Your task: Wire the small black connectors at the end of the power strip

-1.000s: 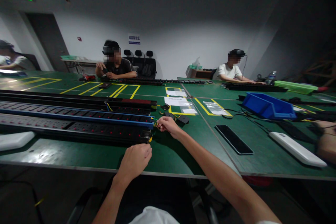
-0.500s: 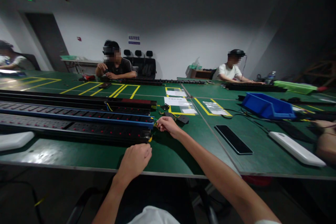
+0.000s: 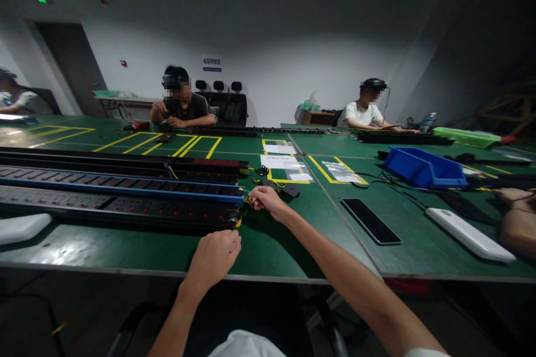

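Observation:
Long power strips with rows of sockets lie side by side on the green table: a black one (image 3: 176, 207) nearest me and one with a blue side rail (image 3: 201, 195) behind it. At the blue strip's right end, my right hand (image 3: 267, 202) is closed in a pinch on a thin yellow-green wire (image 3: 247, 196). My left hand (image 3: 215, 256) rests closed by the table's front edge, just below the black strip's end; its curled fingers hide whatever may be inside. Behind my right hand lies a small black part (image 3: 288, 190) with yellow wires.
On the right are a dark phone (image 3: 371, 222), a white power bank (image 3: 469, 234), cables and a blue bin (image 3: 425, 170). Another white device (image 3: 23, 227) lies at left. Taped papers (image 3: 280, 162) lie ahead. Co-workers sit across the table; another person's arm (image 3: 519, 217) reaches in from the right.
The view has shifted very slightly. Both my hands keep practically the same place and grip. Across the table at right, a co-worker's hands have moved a little.

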The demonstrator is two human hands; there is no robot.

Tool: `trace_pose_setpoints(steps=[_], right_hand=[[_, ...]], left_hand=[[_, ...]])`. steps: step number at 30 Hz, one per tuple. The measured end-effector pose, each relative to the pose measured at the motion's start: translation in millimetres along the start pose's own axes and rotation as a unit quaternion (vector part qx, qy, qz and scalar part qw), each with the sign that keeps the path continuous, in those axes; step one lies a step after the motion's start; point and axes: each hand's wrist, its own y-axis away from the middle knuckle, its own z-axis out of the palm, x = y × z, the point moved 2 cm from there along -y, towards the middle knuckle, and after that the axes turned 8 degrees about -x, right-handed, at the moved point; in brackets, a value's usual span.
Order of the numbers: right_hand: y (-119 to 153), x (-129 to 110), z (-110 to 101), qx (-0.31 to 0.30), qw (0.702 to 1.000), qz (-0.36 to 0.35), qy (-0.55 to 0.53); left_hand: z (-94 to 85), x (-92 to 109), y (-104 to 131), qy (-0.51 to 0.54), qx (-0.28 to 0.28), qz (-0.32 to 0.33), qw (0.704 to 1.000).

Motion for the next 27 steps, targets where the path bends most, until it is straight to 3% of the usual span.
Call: trace_pose_setpoints(steps=[20, 27], right_hand=[[-0.2, 0.5, -2.1, -0.008, 1.0, 0.003, 0.004], [7.1, -13.8, -0.2, -0.045, 0.998, -0.034, -0.003]], left_hand=[[-1.6, -0.2, 0.1, 0.001, -0.001, 0.001, 1.0], [-9.2, 1.8, 1.7, 0.03, 0.048, -0.008, 0.998]])
